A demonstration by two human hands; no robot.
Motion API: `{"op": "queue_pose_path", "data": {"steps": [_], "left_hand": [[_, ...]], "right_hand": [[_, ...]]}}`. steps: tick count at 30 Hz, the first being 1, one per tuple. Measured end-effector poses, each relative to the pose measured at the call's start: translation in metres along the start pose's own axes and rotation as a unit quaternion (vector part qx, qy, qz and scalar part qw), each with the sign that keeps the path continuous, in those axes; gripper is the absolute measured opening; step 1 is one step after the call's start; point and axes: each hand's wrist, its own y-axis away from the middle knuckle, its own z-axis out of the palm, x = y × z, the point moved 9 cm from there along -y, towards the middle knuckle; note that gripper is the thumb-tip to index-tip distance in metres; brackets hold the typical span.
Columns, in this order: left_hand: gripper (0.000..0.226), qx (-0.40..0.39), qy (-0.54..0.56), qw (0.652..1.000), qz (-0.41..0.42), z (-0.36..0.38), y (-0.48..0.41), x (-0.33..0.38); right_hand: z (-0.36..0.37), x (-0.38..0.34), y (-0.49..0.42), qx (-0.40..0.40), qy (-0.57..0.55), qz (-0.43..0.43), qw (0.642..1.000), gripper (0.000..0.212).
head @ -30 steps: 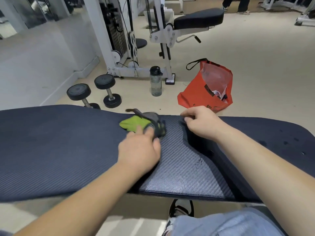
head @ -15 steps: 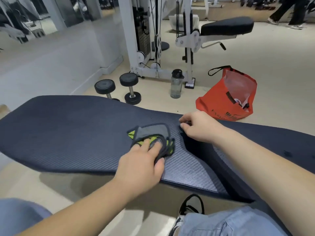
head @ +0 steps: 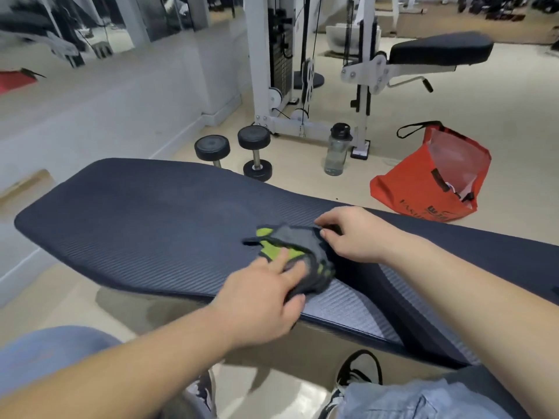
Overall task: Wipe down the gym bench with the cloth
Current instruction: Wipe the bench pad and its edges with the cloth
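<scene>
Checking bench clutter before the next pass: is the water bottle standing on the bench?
No, the water bottle stands on the floor beyond the bench.

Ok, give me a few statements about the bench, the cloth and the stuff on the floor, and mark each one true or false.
1. The left hand presses the grey and green cloth onto the bench pad. True.
2. The right hand is lifted clear of the bench. False: it rests on the pad, right beside the cloth.
3. The water bottle stands on the bench. False: it stands upright on the floor beyond it.
4. An open red bag sits on the floor, right of the bottle. True.
5. Two dumbbells lie on the floor beyond the bench. True.
</scene>
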Motion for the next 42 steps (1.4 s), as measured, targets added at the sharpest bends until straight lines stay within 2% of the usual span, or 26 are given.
{"op": "queue_pose_path", "data": {"steps": [2, 3, 6, 7, 9, 12, 13, 15, 17, 19, 21, 22, 23, 25, 28, 34, 36, 40, 42], "left_hand": [[0.056, -0.042, -0.019, 0.998, 0.045, -0.006, -0.013, -0.019], [0.055, -0.053, -0.033, 0.998, 0.017, -0.008, -0.021, -0.039], [0.052, -0.018, -0.02, 0.983, -0.179, -0.016, -0.036, -0.093], [0.051, -0.002, -0.024, 0.976, -0.214, -0.014, -0.036, -0.09], [0.051, 0.0, -0.033, 0.982, -0.187, -0.001, -0.032, -0.055], [0.052, -0.058, 0.016, 0.998, -0.018, 0.007, -0.027, -0.004], [0.05, -0.068, 0.019, 0.997, 0.01, 0.0, -0.031, -0.005], [0.049, -0.066, 0.005, 0.998, 0.006, -0.014, -0.04, -0.028], [0.054, -0.053, 0.054, 0.996, -0.036, -0.025, -0.041, -0.053], [0.047, -0.004, 0.209, 0.975, -0.081, -0.034, -0.038, -0.074], [0.029, 0.045, 0.39, 0.907, -0.151, -0.043, -0.033, -0.099], [0.031, 0.053, 0.442, 0.876, -0.187, -0.043, -0.033, -0.111], [0.036, 0.054, 0.45, 0.867, -0.207, -0.044, -0.033, -0.121], [0.04, 0.064, 0.355, 0.91, -0.207, -0.051, -0.038, -0.135], [0.041, 0.058, 0.244, 0.95, -0.184, -0.05, -0.041, -0.138], [0.042, 0.074, 0.25, 0.954, -0.145, -0.052, -0.044, -0.134], [0.042, 0.075, 0.247, 0.956, -0.141, -0.053, -0.044, -0.129], [0.037, 0.067, 0.235, 0.964, -0.102, -0.06, -0.051, -0.107], [0.035, 0.053, 0.235, 0.968, -0.073, -0.064, -0.056, -0.088]], "right_hand": [[0.0, -0.003, -0.003, 0.003, 0.003, 0.001, 1.0, 0.034], [-0.001, -0.005, -0.004, 0.005, 0.003, 0.003, 1.0, 0.035], [-0.001, -0.007, -0.004, 0.011, 0.004, 0.003, 1.0, 0.036], [-0.001, -0.008, -0.005, 0.01, 0.006, 0.002, 1.0, 0.037], [0.0, -0.011, -0.007, 0.014, 0.012, -0.005, 1.0, 0.038], [-0.001, -0.019, -0.009, 0.028, 0.01, -0.018, 0.999, 0.038], [-0.001, -0.021, -0.009, 0.032, 0.009, -0.02, 0.999, 0.038], [0.001, -0.022, -0.01, 0.035, 0.013, -0.016, 0.999, 0.036], [0.004, -0.026, -0.009, 0.041, 0.025, -0.019, 0.999, 0.035], [0.012, -0.041, -0.006, 0.034, 0.027, -0.049, 0.998, 0.043], [0.027, -0.062, -0.004, -0.006, 0.029, -0.093, 0.995, 0.058], [0.038, -0.071, -0.002, -0.035, 0.037, -0.113, 0.992, 0.067], [0.049, -0.078, 0.0, -0.06, 0.057, -0.126, 0.989, 0.076], [0.064, -0.082, -0.002, -0.085, 0.101, -0.127, 0.983, 0.087], [0.061, -0.073, -0.019, -0.064, 0.114, -0.107, 0.986, 0.084], [0.024, -0.014, -0.044, 0.023, 0.111, 0.073, 0.991, 0.073], [0.031, -0.028, -0.034, 0.006, 0.132, 0.06, 0.989, 0.068], [0.053, -0.066, 0.009, -0.056, 0.134, -0.058, 0.988, 0.059], [0.052, -0.059, 0.024, -0.057, 0.117, -0.064, 0.989, 0.057]]}}
